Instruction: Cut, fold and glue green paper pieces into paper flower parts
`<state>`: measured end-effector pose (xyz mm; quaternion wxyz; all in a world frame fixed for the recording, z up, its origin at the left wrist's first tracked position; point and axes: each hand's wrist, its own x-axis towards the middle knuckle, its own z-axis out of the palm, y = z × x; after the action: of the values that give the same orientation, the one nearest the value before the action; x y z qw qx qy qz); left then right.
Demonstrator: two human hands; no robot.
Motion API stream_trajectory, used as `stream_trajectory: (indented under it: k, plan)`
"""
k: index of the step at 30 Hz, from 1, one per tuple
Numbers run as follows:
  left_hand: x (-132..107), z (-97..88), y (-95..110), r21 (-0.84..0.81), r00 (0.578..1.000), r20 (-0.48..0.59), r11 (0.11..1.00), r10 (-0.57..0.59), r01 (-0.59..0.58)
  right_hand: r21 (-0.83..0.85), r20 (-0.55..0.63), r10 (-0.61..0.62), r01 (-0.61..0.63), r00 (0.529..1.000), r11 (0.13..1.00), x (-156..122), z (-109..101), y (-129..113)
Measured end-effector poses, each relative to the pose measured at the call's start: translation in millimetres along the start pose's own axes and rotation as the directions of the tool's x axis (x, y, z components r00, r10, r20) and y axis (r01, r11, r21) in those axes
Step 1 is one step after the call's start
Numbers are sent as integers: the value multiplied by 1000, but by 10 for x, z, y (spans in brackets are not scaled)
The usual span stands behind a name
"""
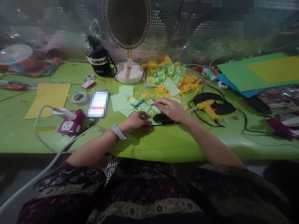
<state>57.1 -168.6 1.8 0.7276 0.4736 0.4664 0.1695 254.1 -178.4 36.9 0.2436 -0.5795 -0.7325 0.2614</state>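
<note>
Over the front middle of the green table, my left hand (140, 120) has its fingers curled in a pinch; whatever is between them is too small to make out. My right hand (171, 109) is closed with the fingertips together, and something thin and greyish shows at their tips, its kind unclear. Beneath the right hand lies a black object (160, 118), partly covered by it. Just beyond both hands is a heap of pale green paper scraps (144, 107), with a blue pen-like item (139, 104) on it. Flat pale green paper pieces (118, 102) lie to the left.
Green and orange paper flowers (171, 70) are piled behind. A yellow glue gun (209, 109) with a black cord lies right. To the left are a lit phone (97, 104), a tape roll (78, 98) and a purple power socket (71, 123). A fan (129, 73) and black bottle (98, 59) stand behind.
</note>
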Motion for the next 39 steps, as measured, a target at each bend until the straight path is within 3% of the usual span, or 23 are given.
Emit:
stream_trajectory:
  k: [7, 23, 39]
  plan:
    - [80, -30, -48, 31, 999, 27, 999, 23, -24, -159, 0, -70, 69, 998, 985, 238, 352, -7]
    - [80, 1, -33, 103, 998, -14, 993, 58, -56, -289, 123, -6, 41, 992, 957, 262, 423, -16]
    - [81, -4, -58, 135, 998, -28, 989, 63, -59, -344, 119, -81, 118, 990, 931, 278, 450, 23]
